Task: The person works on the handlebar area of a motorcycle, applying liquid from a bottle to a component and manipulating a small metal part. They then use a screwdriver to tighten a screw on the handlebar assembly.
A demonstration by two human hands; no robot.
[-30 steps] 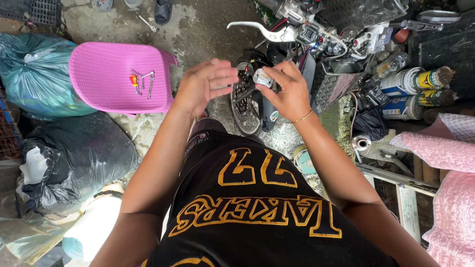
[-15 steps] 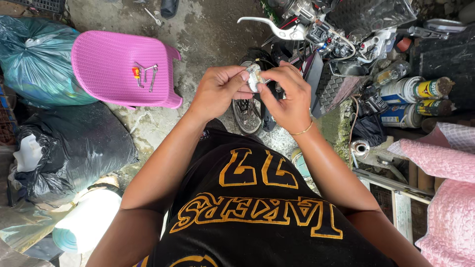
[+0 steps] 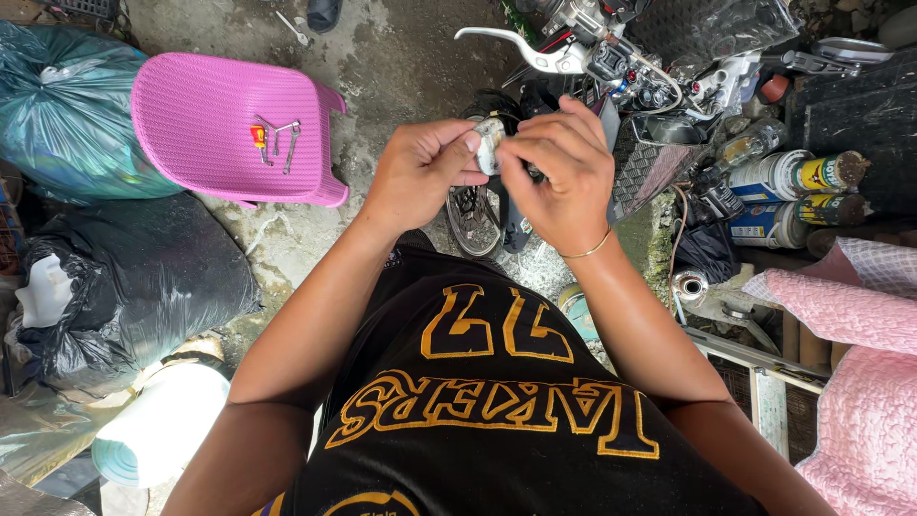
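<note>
While both hands are meeting at chest height, the left hand (image 3: 415, 177) and right hand (image 3: 564, 182) are pinching a small pale part (image 3: 491, 143) between closed fingertips; it is looking light, stiff, best gripped by its edges.

Two spray cans (image 3: 798, 177) lying right of motorcycle: white bodies, yellow-green labels; lower can (image 3: 769, 225) blue-banded.

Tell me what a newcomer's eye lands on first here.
Both hands meet at the centre: the left hand and right hand pinch a small pale part between their fingertips. To the upper left, a bright pink plastic chair has a few small metal tools lying on its seat. Along the top right stand a motorbike handlebar with its silver lever and some spray cans.
</note>
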